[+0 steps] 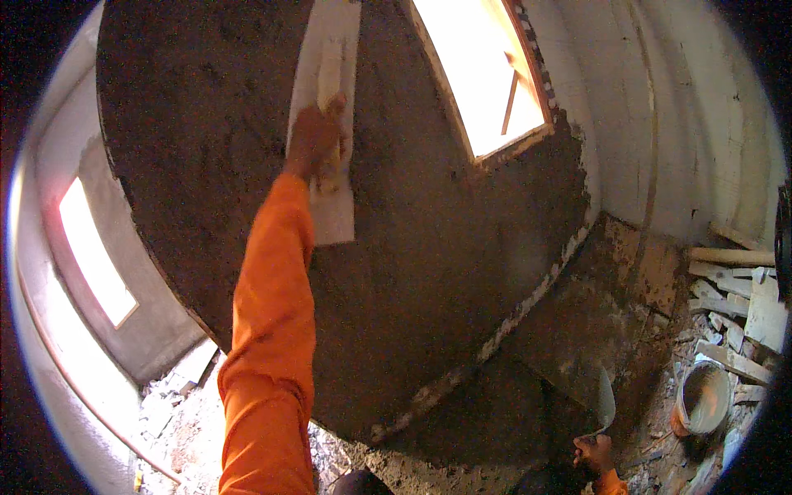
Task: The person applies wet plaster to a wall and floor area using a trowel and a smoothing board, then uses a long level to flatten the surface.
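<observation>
My left hand (318,136) is wrapped round the handle of a long, pale plastering float (337,219). The float stands nearly upright, its blade flat against a wall (429,280) coated in dark, wet-looking plaster. Low on the right, my right hand (592,453) grips a trowel (606,402), its blade pointing up and away from the coated wall. Only part of the trowel blade shows clearly, and its handle is mostly hidden by my fingers.
A bright window opening (487,78) cuts into the plastered wall at upper right. A bucket (704,398) stands on the rubble-strewn floor at right, near stacked wood scraps (734,289). Another window (96,252) and more rubble (186,412) lie to the left.
</observation>
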Tool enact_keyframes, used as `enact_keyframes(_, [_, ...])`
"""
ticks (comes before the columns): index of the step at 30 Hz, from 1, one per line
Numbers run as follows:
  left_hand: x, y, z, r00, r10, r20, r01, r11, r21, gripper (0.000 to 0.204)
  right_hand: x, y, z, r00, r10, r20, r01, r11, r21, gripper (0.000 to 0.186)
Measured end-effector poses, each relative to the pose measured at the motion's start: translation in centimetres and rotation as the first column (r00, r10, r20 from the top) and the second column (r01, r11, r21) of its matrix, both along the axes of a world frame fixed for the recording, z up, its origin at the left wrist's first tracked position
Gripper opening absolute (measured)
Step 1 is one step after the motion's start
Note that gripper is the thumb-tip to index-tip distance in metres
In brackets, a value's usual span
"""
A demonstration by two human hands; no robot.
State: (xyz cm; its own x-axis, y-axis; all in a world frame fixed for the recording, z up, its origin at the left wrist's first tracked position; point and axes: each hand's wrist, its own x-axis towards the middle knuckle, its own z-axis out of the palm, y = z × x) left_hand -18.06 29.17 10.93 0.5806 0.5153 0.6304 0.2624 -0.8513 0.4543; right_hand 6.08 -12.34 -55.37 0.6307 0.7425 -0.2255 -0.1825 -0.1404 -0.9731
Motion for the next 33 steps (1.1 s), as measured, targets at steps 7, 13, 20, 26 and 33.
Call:
enact_keyframes(7, [0.1,-3.9,-21.5,0.902,0.432,-0.021,-0.432,0.901,-0.023,0.041,-0.4,-3.3,-0.9,0.899,-0.055,-0.434,0.139,0.976,0.165,0.022])
enact_keyframes(13, [-5.2,-4.2,-35.1,0.857,0.490,-0.163,-0.484,0.872,0.075,0.046,-0.1,-5.5,-0.3,0.984,-0.146,-0.104,0.147,0.989,-0.001,0.024])
enact_keyframes(20, [-4.5,-0.9,-23.4,0.661,0.564,-0.495,-0.338,0.813,0.474,0.044,2.2,-5.8,-2.0,0.966,-0.170,0.196,0.170,0.985,0.015,0.025])
enact_keyframes(26, [-3.1,3.9,-5.1,0.799,0.563,-0.210,-0.279,0.657,0.700,0.054,-1.4,-3.2,7.2,0.990,-0.129,-0.057,0.132,0.990,0.049,0.022])
enact_keyframes(33, [-3.8,4.8,-14.6,0.751,0.575,-0.326,-0.452,0.806,0.382,0.056,-2.7,-1.1,6.4,0.811,0.055,-0.582,-0.046,0.999,0.030,0.018])
